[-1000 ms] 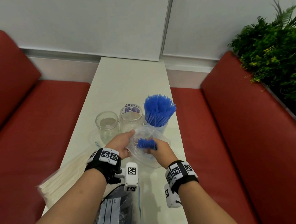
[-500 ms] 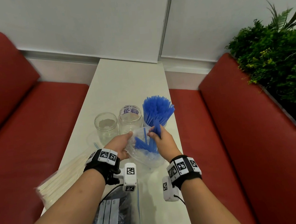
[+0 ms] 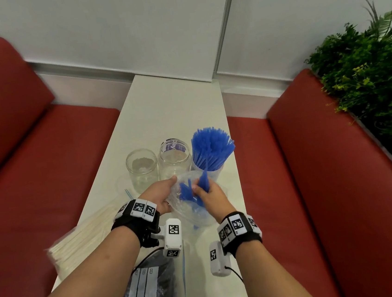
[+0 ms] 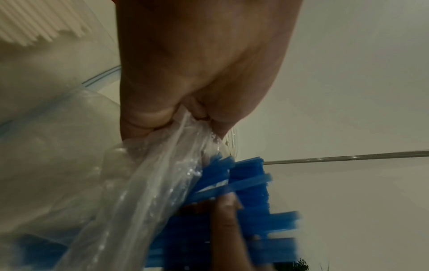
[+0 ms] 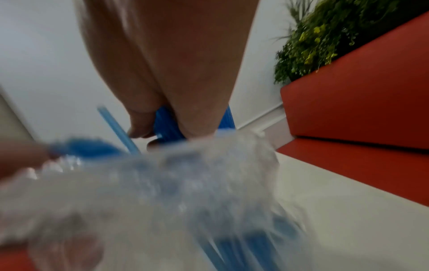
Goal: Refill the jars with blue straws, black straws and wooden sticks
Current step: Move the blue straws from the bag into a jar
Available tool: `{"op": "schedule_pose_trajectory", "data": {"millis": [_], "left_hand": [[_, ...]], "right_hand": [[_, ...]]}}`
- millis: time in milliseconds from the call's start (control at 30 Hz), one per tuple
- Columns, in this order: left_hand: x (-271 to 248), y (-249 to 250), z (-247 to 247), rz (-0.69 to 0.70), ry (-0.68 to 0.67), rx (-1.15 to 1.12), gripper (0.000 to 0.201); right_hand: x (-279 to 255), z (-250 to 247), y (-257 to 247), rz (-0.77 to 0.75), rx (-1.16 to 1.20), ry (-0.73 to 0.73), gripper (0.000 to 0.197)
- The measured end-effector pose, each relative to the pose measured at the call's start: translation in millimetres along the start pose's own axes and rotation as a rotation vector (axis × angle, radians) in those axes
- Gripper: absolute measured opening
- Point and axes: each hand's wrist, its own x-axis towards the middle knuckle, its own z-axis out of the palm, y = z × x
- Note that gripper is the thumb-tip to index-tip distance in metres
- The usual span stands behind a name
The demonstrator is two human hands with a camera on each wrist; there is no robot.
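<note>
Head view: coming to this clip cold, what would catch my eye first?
First, the fan of blue straws standing in the rightmost jar on the white table, beside two jars without straws. Just in front, the left hand grips a clear plastic bag while the right hand holds a bunch of blue straws at the bag's mouth. Red bench seats flank the table.
</note>
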Motion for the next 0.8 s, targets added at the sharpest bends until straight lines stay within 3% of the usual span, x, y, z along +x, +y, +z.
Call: {"op": "schedule_pose_trajectory", "data": {"millis": [167,300,433,533,800], "left_hand": [[8.8,-2.2,-5.8,0.000,0.029,0.049,0.042],[11.6,0.9,-9.1,-0.004,0.043,0.025,0.040],[15.4,2.6,-9.2,-0.009,0.044,0.012,0.039],[16.7,1.1,-9.8,-0.024,0.042,0.012,0.040],[23.0,2.2,-17.6,-0.025,0.083,0.045,0.043]], "right_hand": [[-1.5,2.5,19.3,0.126,-0.047,0.072,0.021],[19.8,-30.0,-26.4,-0.029,-0.003,0.132,0.035],[48.5,-69.0,-84.1,-0.258,0.221,0.354,0.035],[68.6,-78.2,-101.3,-0.267,0.272,0.415,0.026],[96.7,-74.8,-121.1,-0.282,0.159,0.478,0.026]]}}
